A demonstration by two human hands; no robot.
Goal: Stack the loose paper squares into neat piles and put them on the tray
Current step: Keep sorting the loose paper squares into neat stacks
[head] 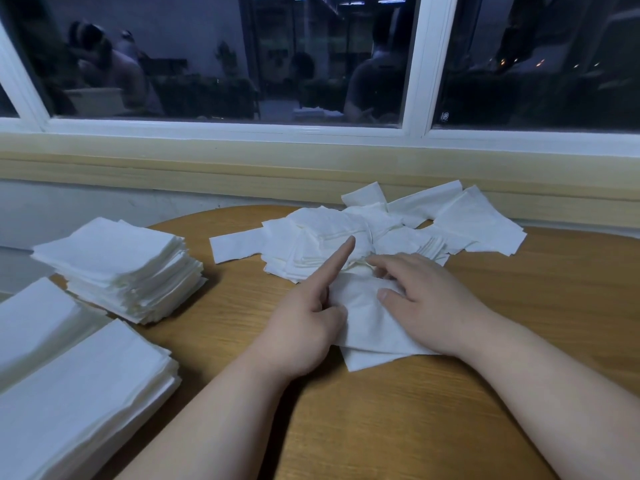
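Observation:
A small bundle of white paper squares (367, 327) lies on the round wooden table (398, 420) between my hands. My left hand (301, 327) grips its left edge with thumb and curled fingers, while the index finger sticks out straight toward the heap. My right hand (419, 299) holds the right side, thumb on top and fingers curled over the far edge. Behind them spreads a loose heap of paper squares (322, 233). A neat tall pile (117, 268) stands at the left. No tray is visible.
Two more flat white piles (76, 393) sit at the lower left, partly cut off by the frame. A yellow ledge (242, 174) and a window run along the table's far side. Bare wood shows at the right and in front.

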